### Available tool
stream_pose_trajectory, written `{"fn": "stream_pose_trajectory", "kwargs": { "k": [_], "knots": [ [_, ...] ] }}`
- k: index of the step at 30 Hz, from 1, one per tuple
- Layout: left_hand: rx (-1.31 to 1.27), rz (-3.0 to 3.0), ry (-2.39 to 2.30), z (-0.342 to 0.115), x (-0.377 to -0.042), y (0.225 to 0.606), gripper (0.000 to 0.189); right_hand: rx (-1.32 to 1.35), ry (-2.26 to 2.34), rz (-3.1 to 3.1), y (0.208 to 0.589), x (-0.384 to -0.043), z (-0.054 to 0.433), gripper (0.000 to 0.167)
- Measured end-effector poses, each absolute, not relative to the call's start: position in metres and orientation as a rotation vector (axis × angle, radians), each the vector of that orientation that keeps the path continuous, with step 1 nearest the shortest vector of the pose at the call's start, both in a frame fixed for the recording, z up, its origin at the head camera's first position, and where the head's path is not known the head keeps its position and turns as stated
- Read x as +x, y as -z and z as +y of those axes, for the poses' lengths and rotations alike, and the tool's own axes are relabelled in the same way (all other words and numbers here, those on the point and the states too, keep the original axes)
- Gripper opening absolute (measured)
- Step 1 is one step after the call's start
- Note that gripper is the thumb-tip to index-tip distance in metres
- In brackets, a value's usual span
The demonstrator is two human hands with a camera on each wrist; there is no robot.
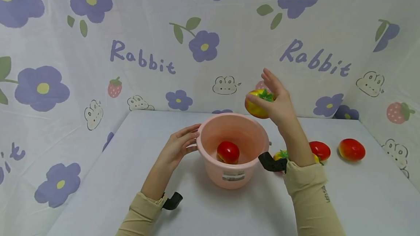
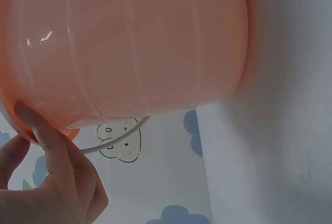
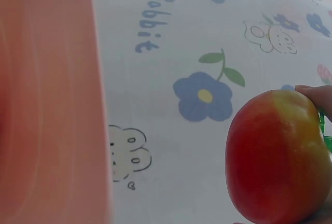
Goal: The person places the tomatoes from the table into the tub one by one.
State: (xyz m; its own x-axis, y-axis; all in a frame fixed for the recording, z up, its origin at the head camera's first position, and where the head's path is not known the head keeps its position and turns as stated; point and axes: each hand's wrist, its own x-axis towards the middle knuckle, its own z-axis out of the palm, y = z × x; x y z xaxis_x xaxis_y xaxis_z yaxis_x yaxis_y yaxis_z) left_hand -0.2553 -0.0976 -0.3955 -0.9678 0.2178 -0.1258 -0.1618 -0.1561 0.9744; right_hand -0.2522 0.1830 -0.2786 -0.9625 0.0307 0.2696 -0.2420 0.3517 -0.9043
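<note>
My right hand (image 1: 279, 105) holds up a red-and-yellow fruit with a green leafy top (image 1: 254, 109), above the far right of a pink bucket (image 1: 236, 116). Thumb and fingers grip its sides; in the right wrist view the smooth red-and-yellow fruit (image 3: 275, 156) is beside the blurred bucket wall (image 3: 46, 99). My left hand (image 1: 178, 145) rests its fingers against the bucket's left rim. Seen from the left wrist, those fingertips (image 2: 31, 115) touch the outer wall just under the rim. Inside the bucket lies a glossy red fruit (image 1: 228, 152).
Two red fruits, one nearer (image 1: 319, 150) and one farther right (image 1: 352, 149), lie on the white table (image 1: 210, 214). Another fruit with a green top (image 1: 281, 154) is partly hidden by my right wrist. A printed cloth (image 1: 197, 83) hangs behind the table.
</note>
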Motion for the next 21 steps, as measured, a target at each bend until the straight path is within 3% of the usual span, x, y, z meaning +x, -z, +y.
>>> {"fn": "stream_pose_trajectory", "kwargs": {
  "k": [21],
  "knots": [
    [0.055,1.849,-2.221,-0.098,-0.255,0.396,0.042,0.260,-1.717,-2.416,0.278,-0.260,0.147,0.081]
  ]
}}
